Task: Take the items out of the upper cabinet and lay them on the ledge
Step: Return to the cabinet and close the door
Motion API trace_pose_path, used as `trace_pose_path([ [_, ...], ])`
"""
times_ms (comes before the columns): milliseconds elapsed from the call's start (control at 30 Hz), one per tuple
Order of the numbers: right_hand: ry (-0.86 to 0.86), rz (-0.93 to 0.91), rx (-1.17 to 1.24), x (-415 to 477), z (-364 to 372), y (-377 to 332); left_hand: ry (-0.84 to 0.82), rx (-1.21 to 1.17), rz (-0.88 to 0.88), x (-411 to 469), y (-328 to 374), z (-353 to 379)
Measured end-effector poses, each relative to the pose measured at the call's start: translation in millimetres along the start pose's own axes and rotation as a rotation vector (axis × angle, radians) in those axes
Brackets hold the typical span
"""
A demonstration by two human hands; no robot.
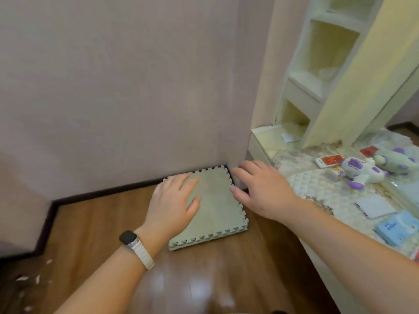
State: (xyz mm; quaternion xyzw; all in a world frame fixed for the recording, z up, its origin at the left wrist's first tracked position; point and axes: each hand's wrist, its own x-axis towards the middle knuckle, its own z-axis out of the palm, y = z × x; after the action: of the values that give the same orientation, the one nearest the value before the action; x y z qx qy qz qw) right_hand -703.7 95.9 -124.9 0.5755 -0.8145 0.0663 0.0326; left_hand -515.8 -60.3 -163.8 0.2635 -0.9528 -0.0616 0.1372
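Observation:
Both my hands are stretched out in front of me, fingers spread and holding nothing. My left hand (175, 199), with a dark watch on the wrist, hangs over the green foam mats. My right hand (260, 189) hovers near the wall corner, beside the ledge (322, 193) with its lace cover. On the ledge lie two purple-and-white plush toys (362, 172), red-and-white card boxes (330, 160), a white flat box (374, 206) and a blue book (398, 228). The cream cabinet (326, 71) with open cubbies rises at the upper right.
A stack of green interlocking foam mats (217, 214) lies on the wooden floor against the pink wall (113, 87). Dark skirting runs along the wall's foot. A cream door panel (353, 71) leans across the cabinet front. Small white scraps (29, 279) litter the floor at lower left.

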Motion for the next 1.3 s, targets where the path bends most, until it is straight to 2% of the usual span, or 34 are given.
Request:
trace_pose_path([
  [333, -0.032, -0.355, 0.035, 125, 36, -117, 0.123, 0.08, -0.299, -34, -126, -48],
  [633, 0.006, -0.699, 0.145, 269, 57, -220, 0.102, 0.208, -0.663, -52, -217, -90],
  [833, 0.075, -0.892, 0.19, 362, 48, -264, 0.153, 0.337, -0.786, -15, -269, -123],
  [967, 0.114, -1.013, 0.208, 412, 43, -300, 0.117, 0.414, -0.857, -9, -296, -135],
  [1133, 0.145, -1.105, 0.3, 444, 30, -352, 0.142, 0.51, -0.94, -24, -326, -159],
  [1300, 0.158, -1.184, 0.358, 466, 11, -412, 0.247, 0.602, -0.986, -39, -367, -194],
])
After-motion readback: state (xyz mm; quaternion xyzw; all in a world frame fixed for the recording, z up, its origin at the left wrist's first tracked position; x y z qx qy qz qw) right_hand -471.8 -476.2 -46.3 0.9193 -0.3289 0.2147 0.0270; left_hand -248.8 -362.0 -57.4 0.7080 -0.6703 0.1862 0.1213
